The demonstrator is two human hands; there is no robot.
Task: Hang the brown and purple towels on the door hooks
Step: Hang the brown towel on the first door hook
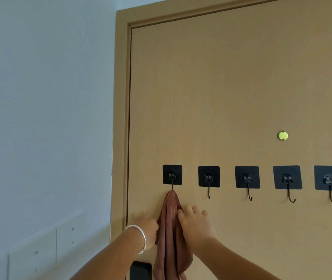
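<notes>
Five black adhesive hooks sit in a row across the tan door [231, 87], and the brown towel [170, 235] hangs from the leftmost hook [172, 175], its top bunched to a point on the metal prong and the rest falling straight down past the bottom edge of the view. Both hands are at the towel just below the hook: the left hand [147, 229], with a silver bracelet [140, 238] at the wrist, is curled closed against the towel's left edge, seemingly pinching the cloth, while the right hand [196, 223] presses against the right edge with fingers bent and resting on the door, its grip on the fabric unclear. The other four hooks [209, 176] to the right are bare. A small yellow-green round disc [283, 136] sits on the door above them. A pale wall [45, 118] lies to the left of the door frame.
</notes>
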